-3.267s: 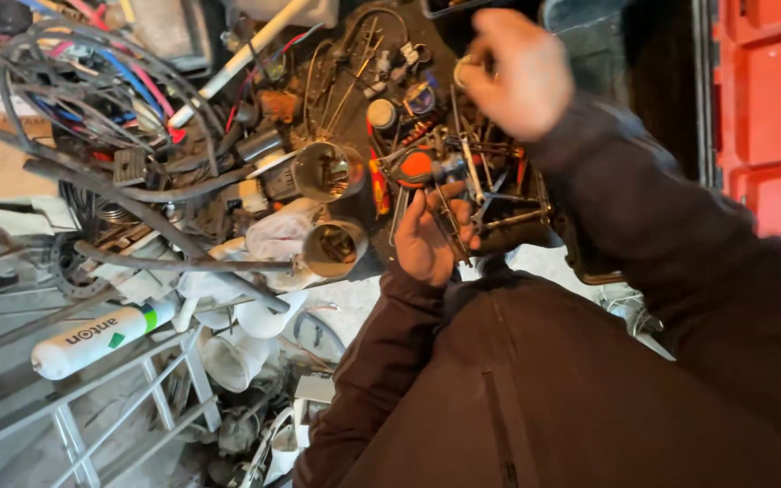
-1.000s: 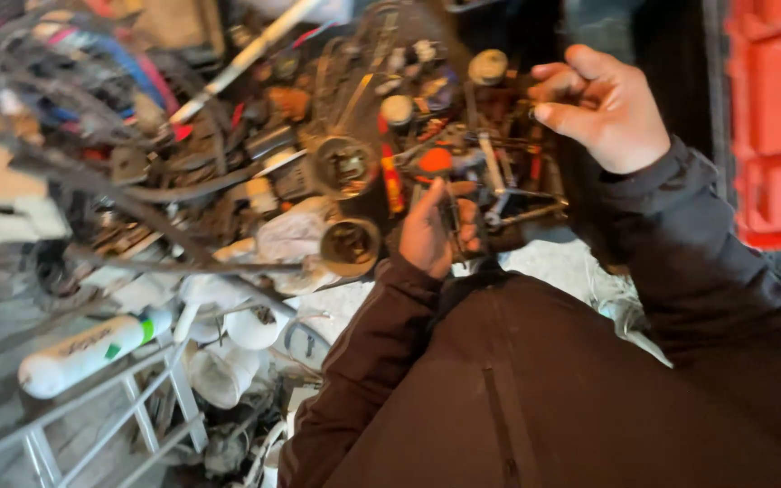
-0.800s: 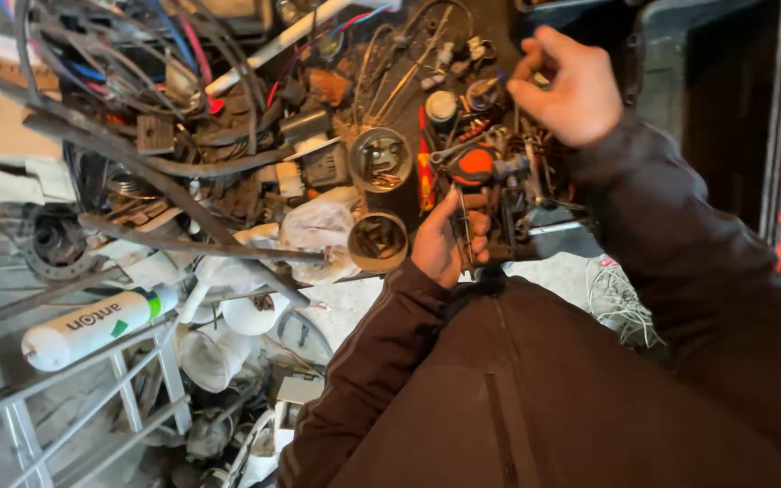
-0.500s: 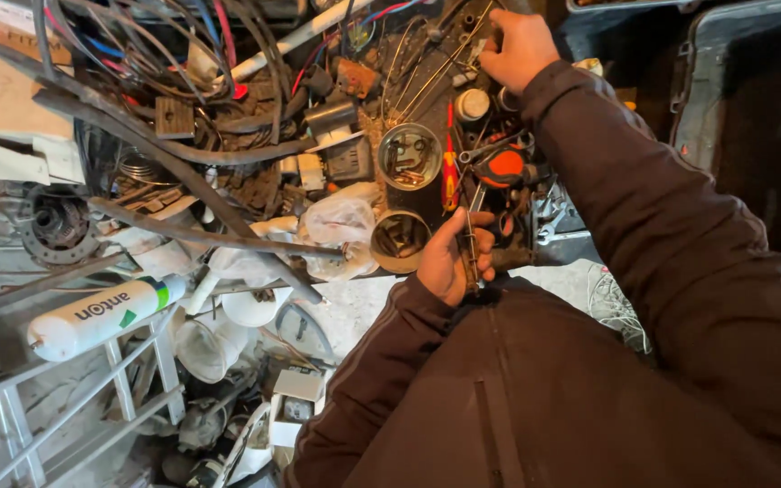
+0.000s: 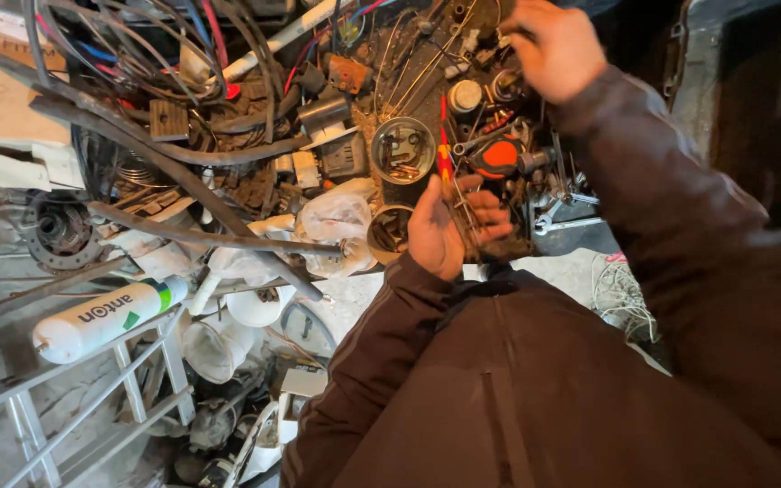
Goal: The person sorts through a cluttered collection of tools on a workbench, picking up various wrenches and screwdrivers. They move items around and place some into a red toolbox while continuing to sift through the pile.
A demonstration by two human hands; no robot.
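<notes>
Thin metal rods (image 5: 465,210) lie across my left hand (image 5: 449,226), its palm up and fingers loosely curled around them, near the middle of the scene. My right hand (image 5: 553,47) is farther off, at the top, blurred, fingers bent over the heap of small parts; I cannot tell whether it grips anything. Between the two hands sit a red-handled screwdriver (image 5: 445,149) and an orange-and-black tool (image 5: 499,155). Just left of the screwdriver stands an open tin (image 5: 402,149) with bits inside, and a second tin (image 5: 389,233) is just beside my left hand. Further left, black cables (image 5: 164,81) tangle over junk, and a white tube (image 5: 106,318) rests on a grey metal rack (image 5: 74,398).
</notes>
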